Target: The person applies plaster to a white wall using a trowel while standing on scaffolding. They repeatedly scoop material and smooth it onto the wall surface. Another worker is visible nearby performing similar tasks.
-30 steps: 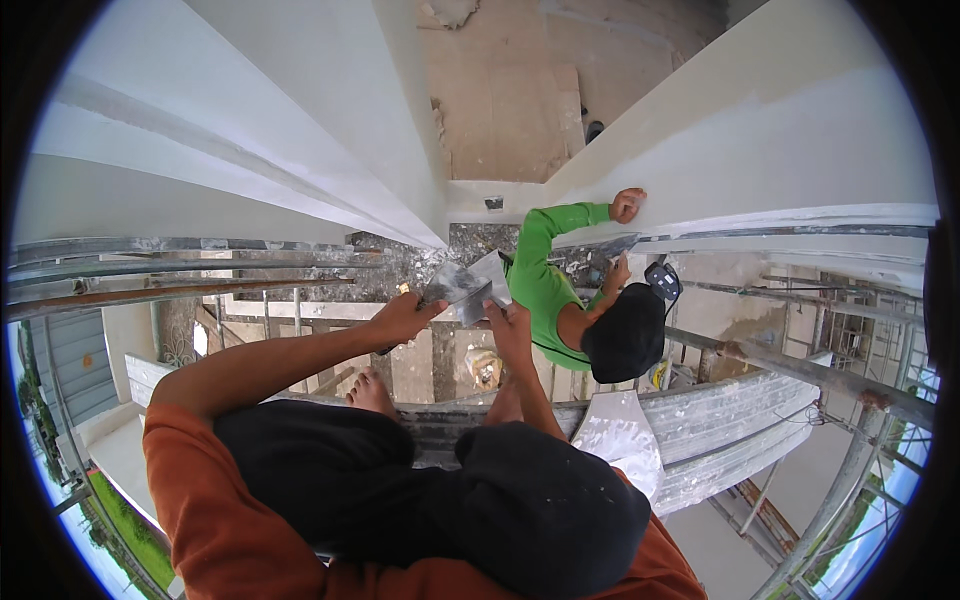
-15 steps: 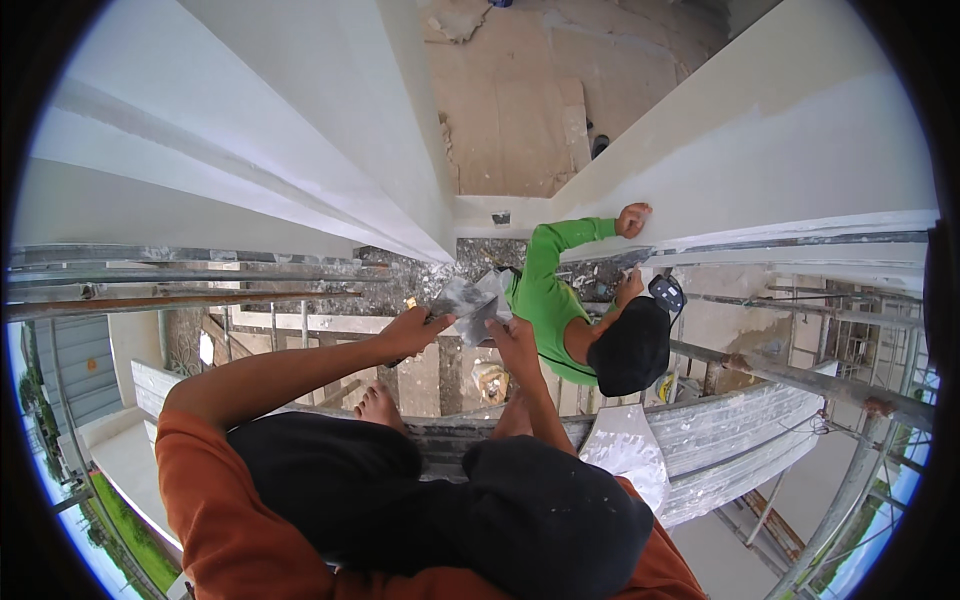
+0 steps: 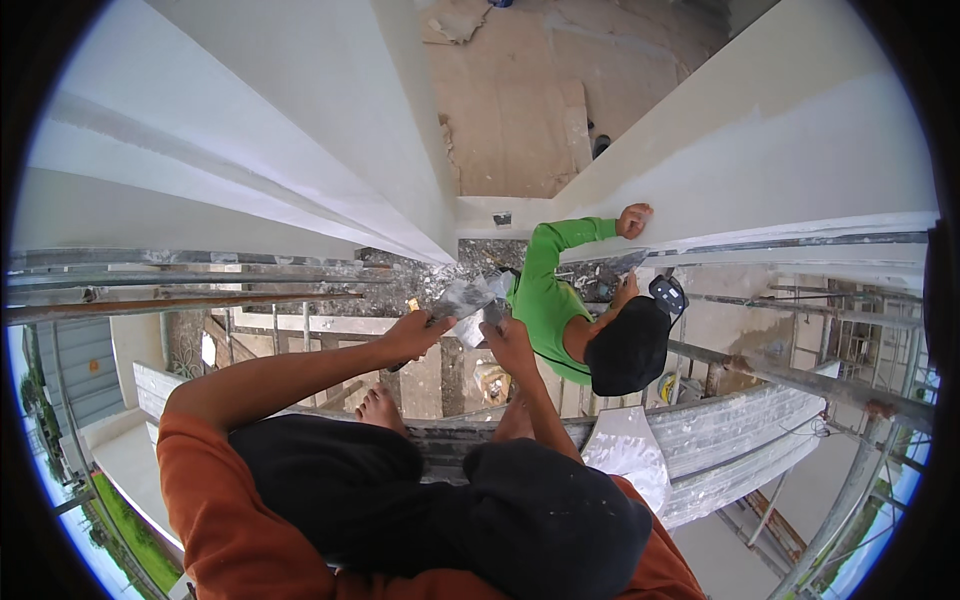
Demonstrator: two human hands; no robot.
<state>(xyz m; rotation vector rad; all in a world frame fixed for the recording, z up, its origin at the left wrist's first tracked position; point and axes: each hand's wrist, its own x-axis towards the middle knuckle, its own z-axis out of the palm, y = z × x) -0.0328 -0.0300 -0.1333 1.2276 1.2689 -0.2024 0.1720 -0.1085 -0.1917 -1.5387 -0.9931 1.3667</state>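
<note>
My left hand [image 3: 412, 337] is closed around the handle of a putty knife [image 3: 462, 298], whose wide grey blade is smeared with pale filler. Facing it, my right hand [image 3: 511, 343] grips a second putty knife [image 3: 473, 329]. Its blade looks bright and lies just below the first one. The two blades overlap or touch in front of my knees; which of these I cannot tell. On the plank at my right side lies a flat, flared plate [image 3: 627, 450] smeared with white.
A co-worker in a green top [image 3: 550, 290] and black cap [image 3: 628, 345] is close by on the right, one hand [image 3: 633, 220] against the pale wall [image 3: 760, 150]. Scaffold pipes [image 3: 190, 280] run along the left. I sit above a splattered plank [image 3: 740, 440], with a drop visible below.
The right putty knife has turned against the left one, and its blade now shows brighter. Both hands have shifted only slightly. The co-worker has hardly moved.
</note>
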